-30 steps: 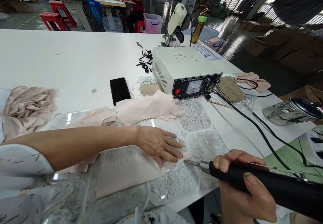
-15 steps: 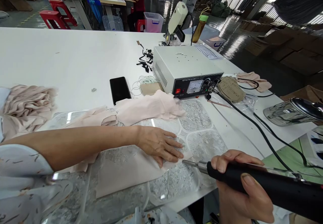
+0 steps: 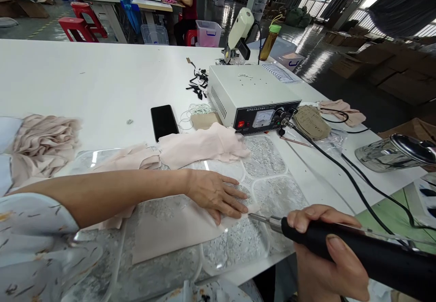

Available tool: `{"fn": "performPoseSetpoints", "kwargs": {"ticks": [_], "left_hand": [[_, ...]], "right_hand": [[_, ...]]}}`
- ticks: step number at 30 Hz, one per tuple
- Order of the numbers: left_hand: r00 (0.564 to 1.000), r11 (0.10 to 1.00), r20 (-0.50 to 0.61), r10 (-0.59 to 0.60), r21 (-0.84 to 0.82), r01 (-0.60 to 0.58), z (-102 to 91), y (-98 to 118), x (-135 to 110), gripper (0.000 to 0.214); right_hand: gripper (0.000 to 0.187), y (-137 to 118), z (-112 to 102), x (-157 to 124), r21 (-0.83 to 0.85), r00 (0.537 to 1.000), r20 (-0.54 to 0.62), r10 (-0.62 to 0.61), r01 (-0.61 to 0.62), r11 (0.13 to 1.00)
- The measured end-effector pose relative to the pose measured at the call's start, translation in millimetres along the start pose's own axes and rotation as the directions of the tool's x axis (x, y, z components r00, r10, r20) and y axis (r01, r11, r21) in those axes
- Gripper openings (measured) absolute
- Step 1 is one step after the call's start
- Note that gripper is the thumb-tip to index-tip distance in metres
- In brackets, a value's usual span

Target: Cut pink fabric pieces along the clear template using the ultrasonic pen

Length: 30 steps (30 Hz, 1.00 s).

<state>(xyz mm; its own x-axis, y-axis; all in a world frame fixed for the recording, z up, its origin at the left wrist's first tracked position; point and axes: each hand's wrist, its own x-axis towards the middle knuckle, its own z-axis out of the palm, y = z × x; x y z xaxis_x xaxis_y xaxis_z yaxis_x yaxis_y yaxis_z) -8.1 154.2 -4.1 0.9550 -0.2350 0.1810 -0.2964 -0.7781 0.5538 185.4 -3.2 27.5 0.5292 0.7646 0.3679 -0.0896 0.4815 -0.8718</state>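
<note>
My left hand (image 3: 216, 194) lies flat, fingers spread, pressing a pale pink fabric piece (image 3: 170, 231) onto a clear scratched cutting plate (image 3: 269, 188). My right hand (image 3: 327, 256) is wrapped round a black handheld cutter (image 3: 357, 250); its metal tip (image 3: 260, 219) touches the fabric's right corner just beside my left fingertips. A black cable runs from the tool to a white control box (image 3: 252, 93) with a dial and red switch.
More pink fabric (image 3: 200, 147) lies behind my arm and a bunched pile (image 3: 41, 143) at the left. A black phone (image 3: 164, 121), black scraps (image 3: 197, 84), a fabric cutter machine (image 3: 238, 34), a green-capped bottle (image 3: 268, 41) and a metal shade (image 3: 391, 152) stand around. A person in red works far off.
Almost nothing: the view shifted slightly, and the cutter tip stays at the fabric corner beside my left fingertips.
</note>
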Motion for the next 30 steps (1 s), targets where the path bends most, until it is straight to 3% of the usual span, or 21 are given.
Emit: {"fn": "performPoseSetpoints", "kwargs": {"ticks": [6,11,13,16,19,22,26,30], "left_hand": [[1.000,0.985,0.008,0.015,0.173,-0.016,-7.3,8,0,0.029],[0.996,0.906,-0.008,0.093,0.415,-0.081,-5.0,33,-8,0.027],[0.998,0.888,-0.034,0.061,0.457,-0.039,3.4,47,-14,0.030],[0.996,0.880,-0.083,-0.039,0.470,0.074,19.7,67,-21,0.030],[0.977,0.857,-0.163,-0.136,0.475,0.198,32.8,79,-19,0.012],[0.968,0.864,-0.177,-0.176,0.444,0.238,39.2,86,-10,0.020],[0.967,0.903,-0.143,-0.213,0.349,0.250,36.5,89,1,0.021],[0.971,0.913,-0.141,-0.194,0.335,0.232,19.8,76,7,0.019]], "right_hand": [[0.015,7,-5,3,-0.008,0.996,-0.076,-0.053,0.053,0.999],[0.016,12,-10,0,0.000,0.995,-0.046,-0.087,0.087,0.996],[0.017,13,-11,0,0.000,0.994,-0.044,-0.097,0.097,0.995],[0.017,14,-12,1,0.017,0.992,-0.046,-0.115,0.116,0.993],[0.018,16,-10,2,0.034,0.992,-0.030,-0.121,0.122,0.992],[0.017,16,-10,4,0.024,0.990,-0.038,-0.133,0.134,0.991],[0.016,16,-13,9,0.002,0.988,-0.044,-0.149,0.150,0.989],[0.015,16,-15,14,0.001,0.988,-0.019,-0.153,0.153,0.988]]}}
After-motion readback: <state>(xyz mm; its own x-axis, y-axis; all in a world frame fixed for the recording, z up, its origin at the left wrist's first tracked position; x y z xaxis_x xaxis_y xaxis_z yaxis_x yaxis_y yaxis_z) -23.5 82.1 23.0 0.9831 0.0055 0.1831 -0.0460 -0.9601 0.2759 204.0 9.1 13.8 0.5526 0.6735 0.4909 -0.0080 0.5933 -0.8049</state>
